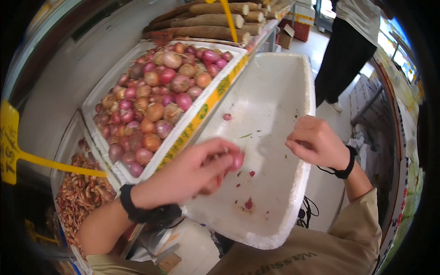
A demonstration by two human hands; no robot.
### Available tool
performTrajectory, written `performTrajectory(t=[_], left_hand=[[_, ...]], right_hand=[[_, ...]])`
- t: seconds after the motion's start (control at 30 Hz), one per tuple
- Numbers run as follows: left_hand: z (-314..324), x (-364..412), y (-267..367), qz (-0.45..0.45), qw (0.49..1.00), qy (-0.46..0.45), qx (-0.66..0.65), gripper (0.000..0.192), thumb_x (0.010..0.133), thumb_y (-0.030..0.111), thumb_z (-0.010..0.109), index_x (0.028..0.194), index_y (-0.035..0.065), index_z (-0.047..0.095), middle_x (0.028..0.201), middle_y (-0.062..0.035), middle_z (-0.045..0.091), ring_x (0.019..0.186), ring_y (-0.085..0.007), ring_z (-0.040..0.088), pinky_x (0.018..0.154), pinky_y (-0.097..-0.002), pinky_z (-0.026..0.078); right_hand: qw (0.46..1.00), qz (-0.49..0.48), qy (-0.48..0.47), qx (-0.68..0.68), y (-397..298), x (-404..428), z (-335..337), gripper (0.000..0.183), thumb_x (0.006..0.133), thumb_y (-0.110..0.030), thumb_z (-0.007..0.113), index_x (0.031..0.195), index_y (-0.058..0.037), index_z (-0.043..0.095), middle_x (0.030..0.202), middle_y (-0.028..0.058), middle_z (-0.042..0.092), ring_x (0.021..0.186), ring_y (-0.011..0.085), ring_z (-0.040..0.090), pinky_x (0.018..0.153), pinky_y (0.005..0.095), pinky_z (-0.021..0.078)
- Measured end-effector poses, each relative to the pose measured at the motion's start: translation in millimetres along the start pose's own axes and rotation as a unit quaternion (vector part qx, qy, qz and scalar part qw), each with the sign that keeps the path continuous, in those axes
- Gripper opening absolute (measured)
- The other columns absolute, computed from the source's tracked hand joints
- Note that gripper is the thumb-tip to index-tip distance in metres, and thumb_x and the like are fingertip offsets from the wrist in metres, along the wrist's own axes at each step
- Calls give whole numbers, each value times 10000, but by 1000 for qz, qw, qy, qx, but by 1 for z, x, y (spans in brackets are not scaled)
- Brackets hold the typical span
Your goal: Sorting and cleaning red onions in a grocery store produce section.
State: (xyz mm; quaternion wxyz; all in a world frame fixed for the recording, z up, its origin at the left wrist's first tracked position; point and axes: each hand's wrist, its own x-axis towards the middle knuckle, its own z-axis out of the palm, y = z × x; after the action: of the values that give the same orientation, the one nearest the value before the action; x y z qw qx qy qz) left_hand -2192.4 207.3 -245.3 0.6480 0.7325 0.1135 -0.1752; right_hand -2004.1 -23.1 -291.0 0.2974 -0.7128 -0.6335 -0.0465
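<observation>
My left hand [209,166], slightly blurred, holds a small red onion [237,161] over a white foam box [302,192]. The onion shows at the fingertips. My right hand [314,141] rests with curled fingers at the box's right rim; nothing shows in it, though the inside of the palm is hidden. Inside the box lie one tiny red onion [227,117], a green scrap [245,135] and several bits of dark red skin [249,203]. Left of it, a foam tray with a yellow-taped edge [185,141] is heaped with red and brown onions [154,111].
Shallots [84,196] fill another tray at the lower left, beside a yellow price tag [62,166]. Long brown roots [206,22] are stacked behind the onions. A person in black trousers [340,62] stands beyond the box. Black cables [307,211] hang at its lower right.
</observation>
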Motion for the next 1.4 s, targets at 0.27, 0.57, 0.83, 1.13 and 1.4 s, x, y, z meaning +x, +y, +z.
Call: performTrajectory(t=[0.27, 0.57, 0.83, 1.13, 1.4], left_hand=[[55, -2, -33, 16, 951, -116, 286, 209, 929, 58, 523, 1124, -4, 565, 895, -108, 613, 780, -210, 595, 738, -294, 472], [69, 17, -39, -19, 954, -84, 286, 233, 922, -2, 473, 1130, 0, 579, 891, -94, 590, 680, -156, 554, 630, -258, 448], [68, 20, -42, -41, 963, -89, 251, 253, 925, -16, 462, 1146, 5, 582, 912, -67, 605, 624, -88, 518, 560, -217, 424], [70, 24, -45, 15, 964, -46, 261, 243, 917, -17, 464, 1126, -5, 588, 907, -94, 616, 776, -138, 573, 662, -240, 451], [69, 25, -40, -41, 968, -43, 244, 255, 892, -32, 500, 1133, -7, 582, 919, -132, 621, 860, -229, 614, 796, -286, 467]], right_hand=[[982, 4, 183, -40, 29, -61, 47, 111, 832, -142, 617, 889, -50, 645, 822, 121, 626, 797, 317, 592, 726, 393, 481], [899, 373, -188, 130, 48, -314, 144, 184, 840, -206, 558, 901, -82, 678, 818, 119, 668, 756, 321, 629, 693, 406, 497], [790, 408, -439, 129, 67, -344, 174, 213, 740, -180, 572, 888, -89, 697, 832, 149, 679, 804, 331, 639, 712, 425, 493], [810, 472, -279, 209, 58, -360, 185, 357, 726, -86, 627, 1077, -67, 567, 698, 112, 637, 668, 280, 623, 611, 375, 483], [837, 482, -196, 172, 41, -308, 184, 505, 790, -206, 639, 1250, -78, 473, 908, 167, 642, 834, 329, 623, 729, 403, 489]])
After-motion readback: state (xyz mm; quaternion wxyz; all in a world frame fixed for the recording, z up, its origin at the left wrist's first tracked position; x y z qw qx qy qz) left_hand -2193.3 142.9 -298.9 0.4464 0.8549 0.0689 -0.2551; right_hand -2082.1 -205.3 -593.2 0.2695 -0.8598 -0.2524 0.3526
